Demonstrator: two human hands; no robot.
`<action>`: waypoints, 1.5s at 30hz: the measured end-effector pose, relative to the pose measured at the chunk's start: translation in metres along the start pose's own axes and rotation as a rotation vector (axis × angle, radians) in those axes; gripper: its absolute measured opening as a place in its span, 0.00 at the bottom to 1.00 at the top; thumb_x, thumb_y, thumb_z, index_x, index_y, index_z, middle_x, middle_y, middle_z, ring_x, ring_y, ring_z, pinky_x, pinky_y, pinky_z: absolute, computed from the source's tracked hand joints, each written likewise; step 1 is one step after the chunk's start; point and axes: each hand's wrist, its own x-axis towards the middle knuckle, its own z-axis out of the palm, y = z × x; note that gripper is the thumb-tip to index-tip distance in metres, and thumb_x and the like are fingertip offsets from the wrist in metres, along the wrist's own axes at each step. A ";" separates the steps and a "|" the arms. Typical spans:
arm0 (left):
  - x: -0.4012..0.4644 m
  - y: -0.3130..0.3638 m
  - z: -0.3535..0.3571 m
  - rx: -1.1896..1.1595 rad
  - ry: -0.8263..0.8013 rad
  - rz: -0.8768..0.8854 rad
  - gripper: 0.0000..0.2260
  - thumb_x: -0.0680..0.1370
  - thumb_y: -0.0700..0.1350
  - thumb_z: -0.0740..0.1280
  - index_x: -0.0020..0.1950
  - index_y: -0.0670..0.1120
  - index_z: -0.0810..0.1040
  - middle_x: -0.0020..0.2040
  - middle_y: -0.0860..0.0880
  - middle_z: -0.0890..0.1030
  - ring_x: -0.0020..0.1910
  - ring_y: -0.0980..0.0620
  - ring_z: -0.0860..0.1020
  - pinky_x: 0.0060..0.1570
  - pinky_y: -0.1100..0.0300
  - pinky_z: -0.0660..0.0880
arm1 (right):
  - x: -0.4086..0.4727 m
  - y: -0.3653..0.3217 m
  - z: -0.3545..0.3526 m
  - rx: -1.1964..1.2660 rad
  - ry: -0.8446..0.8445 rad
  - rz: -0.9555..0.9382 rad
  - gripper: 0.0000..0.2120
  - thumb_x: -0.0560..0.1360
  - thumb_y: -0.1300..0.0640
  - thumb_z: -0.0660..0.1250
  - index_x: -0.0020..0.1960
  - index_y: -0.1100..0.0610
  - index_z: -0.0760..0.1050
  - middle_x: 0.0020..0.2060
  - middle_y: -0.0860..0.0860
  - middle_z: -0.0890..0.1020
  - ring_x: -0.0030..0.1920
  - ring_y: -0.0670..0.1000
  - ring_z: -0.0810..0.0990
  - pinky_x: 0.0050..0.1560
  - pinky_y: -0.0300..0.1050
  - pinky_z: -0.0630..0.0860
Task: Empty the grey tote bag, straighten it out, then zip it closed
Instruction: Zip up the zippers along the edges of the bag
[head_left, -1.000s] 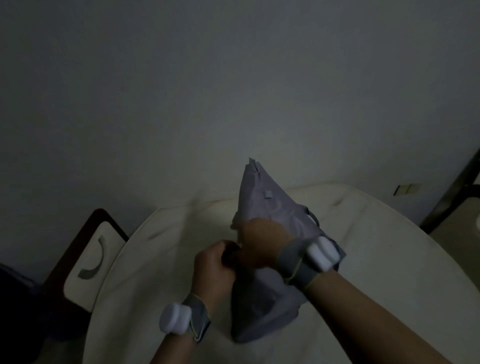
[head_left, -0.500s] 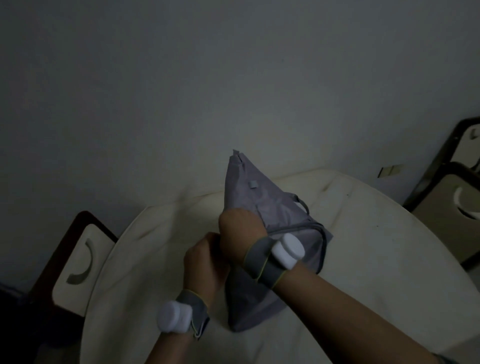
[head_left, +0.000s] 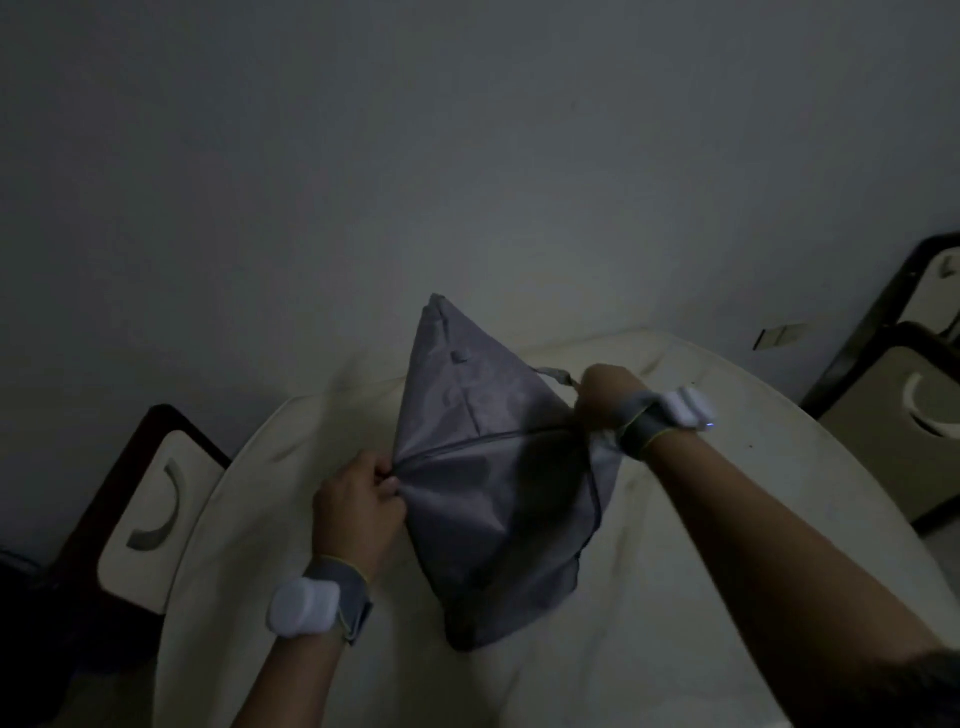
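The grey tote bag lies on the round cream table, one corner raised toward the wall. Its zipper line runs straight across the bag and looks closed. My left hand pinches the left end of the zipper seam. My right hand grips the right end of the seam, near a grey handle strap. The fabric is pulled taut between both hands. White sensors are strapped on both wrists.
A dark-framed chair with a cream seat stands left of the table. Two similar chairs stand at the right. A plain wall rises behind the table. The room is dim.
My right hand has slid from beside my left hand across to the bag's right end along the zipper line. The opening that gaped on the right now looks closed and taut.
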 end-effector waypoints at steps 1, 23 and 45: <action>0.001 -0.002 -0.001 0.001 -0.005 -0.012 0.04 0.68 0.35 0.69 0.40 0.42 0.77 0.37 0.39 0.82 0.39 0.36 0.79 0.35 0.54 0.70 | 0.004 0.013 0.003 0.032 -0.046 0.032 0.09 0.76 0.57 0.66 0.38 0.59 0.77 0.37 0.58 0.80 0.43 0.58 0.80 0.38 0.45 0.74; 0.053 0.161 0.115 0.344 -0.591 0.472 0.07 0.74 0.46 0.64 0.43 0.43 0.78 0.47 0.42 0.81 0.45 0.42 0.79 0.45 0.53 0.77 | -0.041 0.046 0.140 0.689 0.549 0.084 0.22 0.74 0.47 0.70 0.62 0.58 0.73 0.56 0.54 0.77 0.54 0.54 0.76 0.49 0.39 0.71; 0.104 0.120 0.024 0.102 -0.172 0.305 0.07 0.68 0.39 0.71 0.37 0.48 0.74 0.37 0.45 0.80 0.39 0.43 0.77 0.37 0.57 0.71 | 0.015 0.015 0.171 0.501 0.009 -0.155 0.18 0.72 0.41 0.65 0.34 0.54 0.70 0.31 0.54 0.76 0.40 0.61 0.80 0.32 0.44 0.63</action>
